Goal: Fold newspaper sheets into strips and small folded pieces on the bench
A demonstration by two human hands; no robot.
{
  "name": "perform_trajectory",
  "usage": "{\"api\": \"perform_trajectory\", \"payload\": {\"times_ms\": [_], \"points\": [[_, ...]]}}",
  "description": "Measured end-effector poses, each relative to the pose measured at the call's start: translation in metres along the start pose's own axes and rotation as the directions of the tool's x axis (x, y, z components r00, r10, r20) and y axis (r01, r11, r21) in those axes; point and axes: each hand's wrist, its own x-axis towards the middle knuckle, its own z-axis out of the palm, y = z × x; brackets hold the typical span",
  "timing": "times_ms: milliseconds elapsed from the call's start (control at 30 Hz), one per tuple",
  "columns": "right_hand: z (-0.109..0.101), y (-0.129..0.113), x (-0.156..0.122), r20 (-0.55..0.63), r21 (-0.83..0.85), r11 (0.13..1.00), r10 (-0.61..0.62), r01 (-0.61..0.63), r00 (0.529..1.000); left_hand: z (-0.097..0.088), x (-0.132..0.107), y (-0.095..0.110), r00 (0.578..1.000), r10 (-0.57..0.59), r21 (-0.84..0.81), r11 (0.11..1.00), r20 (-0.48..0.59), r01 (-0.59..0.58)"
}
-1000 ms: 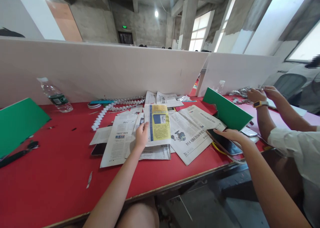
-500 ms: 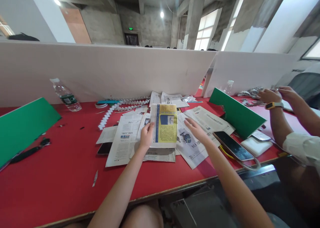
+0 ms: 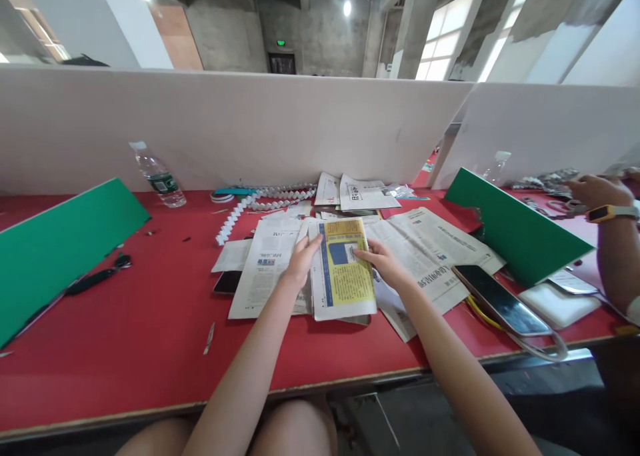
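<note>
A folded newspaper piece with a yellow panel (image 3: 345, 273) lies on top of spread newspaper sheets (image 3: 425, 249) on the red table (image 3: 125, 323). My left hand (image 3: 303, 263) grips its left edge, thumb on top. My right hand (image 3: 383, 263) pinches its right edge near the top. Both hands meet over the middle of the table.
A phone (image 3: 503, 301) lies to the right on a yellow cable. Green boards stand at the left (image 3: 60, 243) and right (image 3: 515, 226). A water bottle (image 3: 156, 174), a folded paper chain (image 3: 260, 203), black scissors (image 3: 97, 277) and a dark phone (image 3: 227, 281) lie about. Another person's hand (image 3: 597, 193) works at far right.
My right hand left the phone at the right and came across to the yellow newspaper piece, now pinching its right edge. The paper has come down flatter onto the sheets.
</note>
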Motion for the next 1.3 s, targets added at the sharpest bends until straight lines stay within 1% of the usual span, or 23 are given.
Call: {"api": "perform_trajectory", "payload": {"times_ms": [67, 100, 200, 267, 333, 433, 533, 600, 733, 867, 1000, 1133, 1200, 1233, 1300], "points": [[0.003, 0.0, 0.0, 0.004, -0.031, 0.999, -0.006, 0.006, 1.0, -0.002, 0.001, -0.002, 1.0, 0.015, 0.006, 1.0, 0.009, -0.015], [0.004, -0.001, 0.0, -0.02, -0.039, 0.999, -0.02, 0.02, 1.0, -0.001, 0.001, -0.003, 0.999, 0.017, 0.016, 1.0, 0.032, -0.018], [0.003, -0.001, 0.002, -0.168, -0.044, 0.995, -0.096, 0.09, 0.981, 0.005, -0.002, -0.004, 0.994, 0.022, 0.063, 0.998, 0.107, -0.029], [0.003, 0.0, 0.004, -0.256, -0.039, 0.987, -0.158, 0.153, 0.954, 0.01, -0.004, -0.005, 0.992, 0.055, 0.1, 0.993, 0.117, -0.067], [0.003, 0.001, 0.005, -0.304, -0.054, 0.976, -0.216, 0.209, 0.928, 0.013, -0.005, -0.006, 0.989, 0.106, 0.151, 0.981, 0.105, -0.121], [0.005, 0.003, 0.007, -0.342, -0.147, 0.958, -0.283, 0.246, 0.896, 0.014, -0.003, -0.008, 0.982, 0.17, 0.213, 0.959, 0.086, -0.184], [0.003, 0.006, 0.008, -0.368, -0.282, 0.926, -0.347, 0.253, 0.863, 0.013, -0.001, -0.013, 0.98, 0.185, 0.221, 0.955, 0.069, -0.196], [0.003, 0.008, 0.008, -0.375, -0.342, 0.904, -0.382, 0.257, 0.845, 0.013, 0.0, -0.015, 0.981, 0.182, 0.213, 0.958, 0.064, -0.191], [0.006, 0.007, 0.006, -0.398, -0.395, 0.88, -0.422, 0.263, 0.815, 0.015, -0.002, -0.018, 0.982, 0.176, 0.199, 0.962, 0.064, -0.186], [0.015, 0.004, 0.001, -0.433, -0.405, 0.874, -0.442, 0.269, 0.786, 0.019, -0.004, -0.017, 0.979, 0.199, 0.206, 0.957, 0.051, -0.205], [0.019, 0.002, -0.001, -0.442, -0.371, 0.882, -0.442, 0.289, 0.781, 0.019, -0.005, -0.016, 0.977, 0.208, 0.236, 0.948, 0.043, -0.212], [0.014, 0.003, 0.002, -0.408, -0.262, 0.917, -0.388, 0.301, 0.826, 0.017, -0.005, -0.013, 0.986, 0.166, 0.244, 0.955, 0.019, -0.166], [0.01, 0.006, 0.004, -0.397, -0.225, 0.927, -0.368, 0.3, 0.841, 0.016, -0.005, -0.012, 0.988, 0.15, 0.245, 0.957, 0.029, -0.152], [0.007, 0.007, 0.006, -0.408, -0.219, 0.93, -0.362, 0.295, 0.838, 0.016, -0.005, -0.011, 0.988, 0.146, 0.246, 0.957, 0.045, -0.152], [0.004, 0.01, 0.008, -0.451, -0.225, 0.931, -0.36, 0.286, 0.817, 0.016, -0.005, -0.011, 0.986, 0.145, 0.247, 0.956, 0.086, -0.162]]}}
